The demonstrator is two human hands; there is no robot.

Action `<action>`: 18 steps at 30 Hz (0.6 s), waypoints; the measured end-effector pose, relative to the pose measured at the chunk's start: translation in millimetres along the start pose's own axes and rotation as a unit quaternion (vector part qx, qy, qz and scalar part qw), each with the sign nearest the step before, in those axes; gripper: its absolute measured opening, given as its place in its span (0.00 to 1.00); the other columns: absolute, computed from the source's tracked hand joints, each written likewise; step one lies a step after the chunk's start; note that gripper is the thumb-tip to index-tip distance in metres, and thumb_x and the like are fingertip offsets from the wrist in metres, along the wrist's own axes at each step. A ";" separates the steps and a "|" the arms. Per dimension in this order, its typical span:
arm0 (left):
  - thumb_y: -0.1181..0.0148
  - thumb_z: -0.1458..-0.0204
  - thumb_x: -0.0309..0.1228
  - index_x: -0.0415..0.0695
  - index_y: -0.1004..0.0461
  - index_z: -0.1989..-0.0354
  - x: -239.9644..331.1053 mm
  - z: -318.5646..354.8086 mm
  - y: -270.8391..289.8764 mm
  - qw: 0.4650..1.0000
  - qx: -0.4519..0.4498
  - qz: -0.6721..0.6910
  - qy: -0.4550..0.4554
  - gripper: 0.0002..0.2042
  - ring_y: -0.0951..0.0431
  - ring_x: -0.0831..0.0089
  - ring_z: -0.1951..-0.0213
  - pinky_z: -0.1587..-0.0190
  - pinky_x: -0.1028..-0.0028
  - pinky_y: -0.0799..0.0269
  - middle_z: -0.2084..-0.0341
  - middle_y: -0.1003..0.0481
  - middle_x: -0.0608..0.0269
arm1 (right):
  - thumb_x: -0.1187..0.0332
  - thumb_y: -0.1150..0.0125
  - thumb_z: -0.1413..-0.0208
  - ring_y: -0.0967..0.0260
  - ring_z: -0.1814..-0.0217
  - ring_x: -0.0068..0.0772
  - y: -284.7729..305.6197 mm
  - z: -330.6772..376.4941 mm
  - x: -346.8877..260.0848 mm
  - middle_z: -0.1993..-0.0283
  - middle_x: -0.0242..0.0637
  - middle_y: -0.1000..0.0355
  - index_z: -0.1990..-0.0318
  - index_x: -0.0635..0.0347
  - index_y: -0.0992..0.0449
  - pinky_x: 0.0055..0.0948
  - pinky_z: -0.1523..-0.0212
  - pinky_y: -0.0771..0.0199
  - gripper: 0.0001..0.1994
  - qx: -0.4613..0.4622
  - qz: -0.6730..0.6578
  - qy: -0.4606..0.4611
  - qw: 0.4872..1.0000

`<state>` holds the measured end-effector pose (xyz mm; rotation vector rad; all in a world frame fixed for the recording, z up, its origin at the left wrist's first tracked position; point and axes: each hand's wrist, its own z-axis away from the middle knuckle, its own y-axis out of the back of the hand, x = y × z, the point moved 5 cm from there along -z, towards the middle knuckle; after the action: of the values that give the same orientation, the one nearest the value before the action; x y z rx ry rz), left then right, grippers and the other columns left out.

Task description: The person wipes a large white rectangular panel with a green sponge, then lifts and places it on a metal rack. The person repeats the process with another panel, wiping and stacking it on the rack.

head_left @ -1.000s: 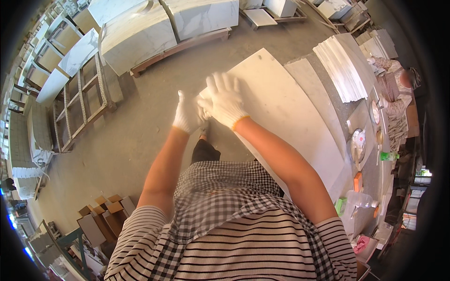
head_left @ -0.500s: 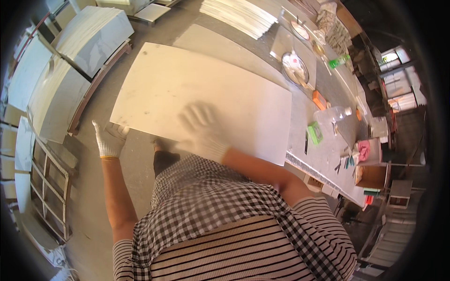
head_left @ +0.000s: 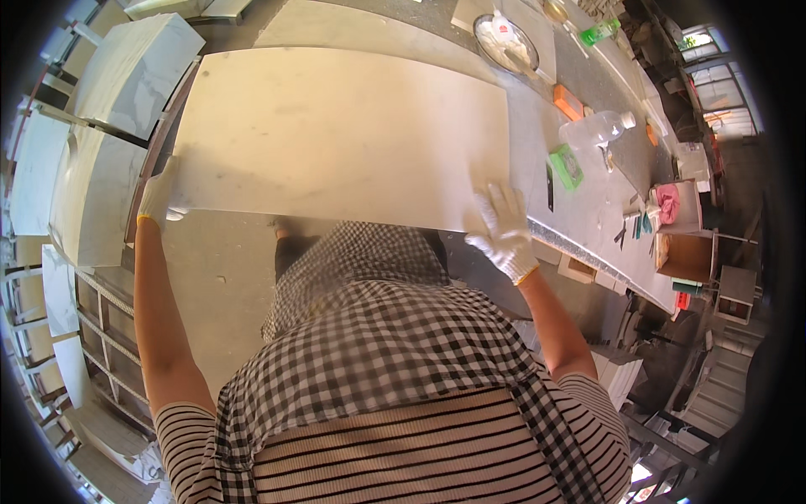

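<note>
A large, pale tile slab (head_left: 344,126) with faint grey marks lies flat in front of me, its near edge jutting past the workbench toward my apron. My left hand (head_left: 158,195), in a white knit glove, grips the slab's near left corner, thumb along the side and fingertips curled below the edge. At the near right corner is my right hand (head_left: 505,231), gloved the same way. Its fingers are spread and stretched out, touching or just over the corner. Beneath the slab, another pale sheet (head_left: 353,27) shows along the far side.
On the grey workbench (head_left: 579,206) stand a bowl of white paste (head_left: 505,44), an orange block (head_left: 568,102), a clear plastic bottle (head_left: 592,130), a green box (head_left: 567,166) and a cardboard box (head_left: 684,256). Stacked marbled slabs (head_left: 105,193) and a metal rack (head_left: 105,323) line the left.
My right hand has gone from over the slab's middle to its near right corner. My left hand has shifted left and taken the slab's left corner. The view has moved too.
</note>
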<state>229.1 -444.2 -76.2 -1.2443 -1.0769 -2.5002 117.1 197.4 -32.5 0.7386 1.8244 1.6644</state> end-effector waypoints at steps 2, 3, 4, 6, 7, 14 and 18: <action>0.52 0.47 0.66 0.34 0.21 0.57 10.2 -7.0 -0.4 0.992 0.044 -0.113 -0.012 0.39 0.22 0.70 0.66 0.65 0.68 0.29 0.71 0.22 0.55 | 0.30 0.64 0.43 0.51 0.26 0.59 0.6 18.6 15.4 0.29 0.53 0.45 0.31 0.58 0.41 0.58 0.29 0.55 0.44 0.011 0.044 -0.017 0.999; 0.53 0.46 0.66 0.34 0.21 0.58 17.4 -10.0 -2.0 0.985 0.055 -0.161 -0.022 0.39 0.22 0.67 0.65 0.62 0.66 0.29 0.70 0.22 0.53 | 0.30 0.64 0.43 0.50 0.27 0.59 -0.7 27.9 22.2 0.29 0.52 0.45 0.31 0.58 0.41 0.58 0.29 0.55 0.44 0.013 0.049 -0.037 0.998; 0.55 0.46 0.66 0.34 0.21 0.58 23.4 -11.8 -5.1 0.973 0.070 -0.218 -0.026 0.39 0.21 0.63 0.64 0.59 0.63 0.29 0.69 0.21 0.50 | 0.31 0.64 0.42 0.49 0.28 0.60 -1.4 36.4 29.0 0.29 0.52 0.44 0.31 0.59 0.41 0.58 0.29 0.54 0.43 0.018 0.054 -0.057 0.997; 0.58 0.46 0.67 0.35 0.21 0.58 32.9 -10.2 -11.5 0.962 0.104 -0.251 -0.023 0.40 0.21 0.55 0.61 0.56 0.60 0.29 0.66 0.22 0.44 | 0.35 0.60 0.41 0.52 0.26 0.56 -0.6 52.7 40.4 0.29 0.50 0.44 0.34 0.57 0.37 0.54 0.28 0.54 0.39 0.033 0.050 -0.102 0.993; 0.59 0.47 0.67 0.36 0.21 0.58 37.1 -6.6 -11.8 0.952 0.127 -0.276 -0.024 0.40 0.21 0.51 0.59 0.55 0.58 0.30 0.65 0.22 0.42 | 0.37 0.59 0.39 0.49 0.27 0.57 1.6 60.0 43.9 0.30 0.50 0.42 0.35 0.59 0.36 0.52 0.29 0.51 0.37 0.050 0.052 -0.118 0.990; 0.63 0.45 0.67 0.36 0.20 0.59 38.3 4.6 -23.0 0.956 0.180 -0.229 -0.037 0.41 0.22 0.44 0.58 0.54 0.56 0.29 0.63 0.22 0.38 | 0.61 0.46 0.36 0.36 0.36 0.57 15.7 81.5 40.0 0.41 0.54 0.30 0.43 0.68 0.27 0.44 0.35 0.35 0.21 0.248 -0.014 -0.231 0.941; 0.65 0.44 0.68 0.37 0.19 0.58 25.0 -1.1 -28.6 0.954 0.198 -0.226 -0.024 0.42 0.21 0.46 0.60 0.56 0.58 0.28 0.65 0.21 0.41 | 0.62 0.44 0.39 0.36 0.36 0.59 11.2 69.0 19.3 0.41 0.53 0.31 0.42 0.65 0.27 0.46 0.38 0.34 0.21 0.267 -0.048 -0.237 0.933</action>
<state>200.2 -419.6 -73.4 -1.0339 -1.9470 -2.3610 153.7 259.8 -27.3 1.1392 1.9089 0.8147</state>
